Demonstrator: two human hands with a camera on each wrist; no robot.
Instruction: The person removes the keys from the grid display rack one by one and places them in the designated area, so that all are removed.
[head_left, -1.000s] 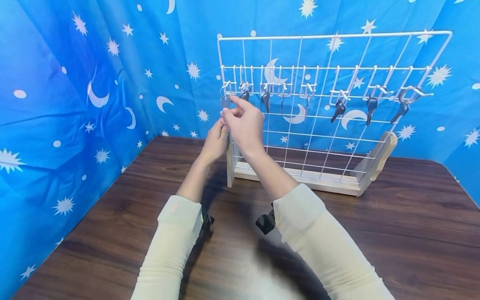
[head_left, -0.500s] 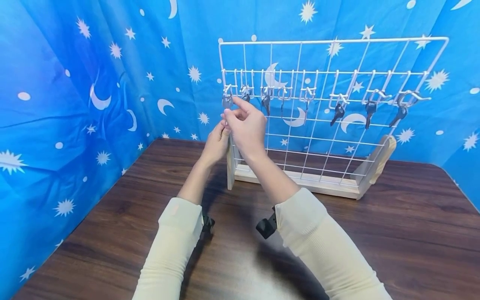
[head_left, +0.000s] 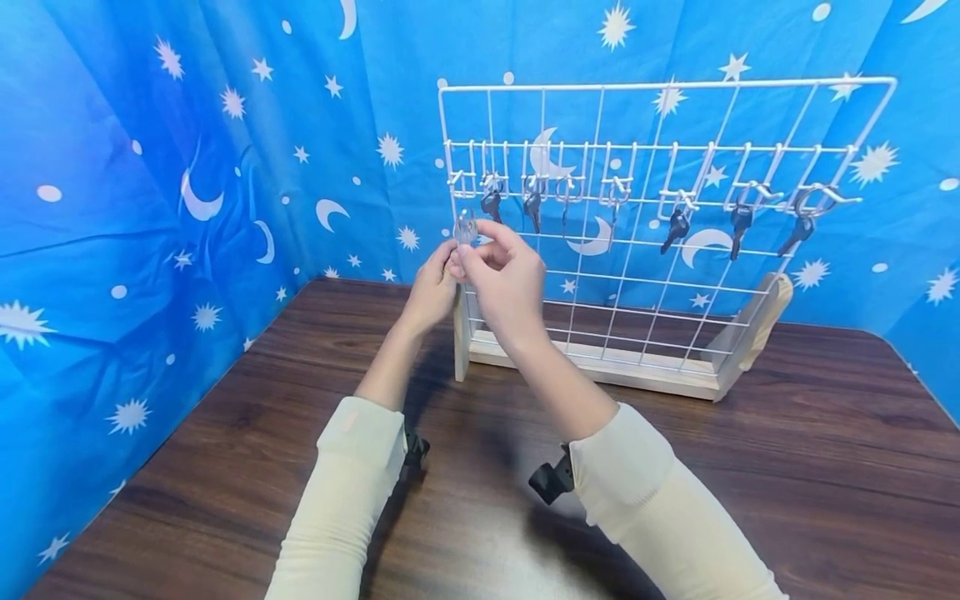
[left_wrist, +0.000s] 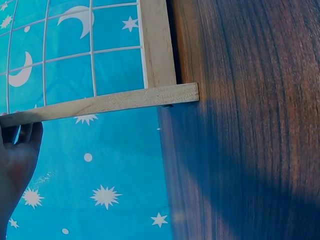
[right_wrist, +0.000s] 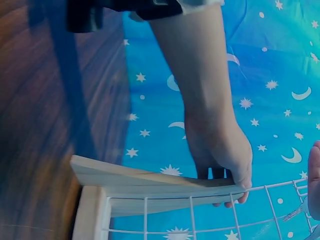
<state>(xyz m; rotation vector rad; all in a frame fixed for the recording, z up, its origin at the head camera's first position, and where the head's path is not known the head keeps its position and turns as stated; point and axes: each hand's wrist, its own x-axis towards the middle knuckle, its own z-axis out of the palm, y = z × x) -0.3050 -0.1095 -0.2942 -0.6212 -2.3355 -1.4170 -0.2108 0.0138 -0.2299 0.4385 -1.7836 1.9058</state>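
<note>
My left hand (head_left: 432, 287) grips the wooden side post (left_wrist: 100, 104) of a white wire grid rack (head_left: 600, 250); the right wrist view shows its fingertips wrapped around the post's upper end. Between thumb and index finger, my right hand (head_left: 512, 279) pinches a silver key with a ring (head_left: 466, 228), just below and in front of the leftmost hook (head_left: 460, 185). That hook carries nothing. Fingers hide the key's lower part. Only the right hand's edge (right_wrist: 314, 187) shows in the right wrist view.
More keys on rings hang from the other hooks, among them a dark key (head_left: 491, 202) beside the bare hook and another key (head_left: 798, 233) at far right. The rack's wooden base (head_left: 600, 364) stands on a brown wood-grain table (head_left: 247, 467). A blue star-patterned cloth (head_left: 225, 167) lies behind.
The key ring has come off the leftmost hook and moved down and slightly right in my right hand. My left hand stays on the post.
</note>
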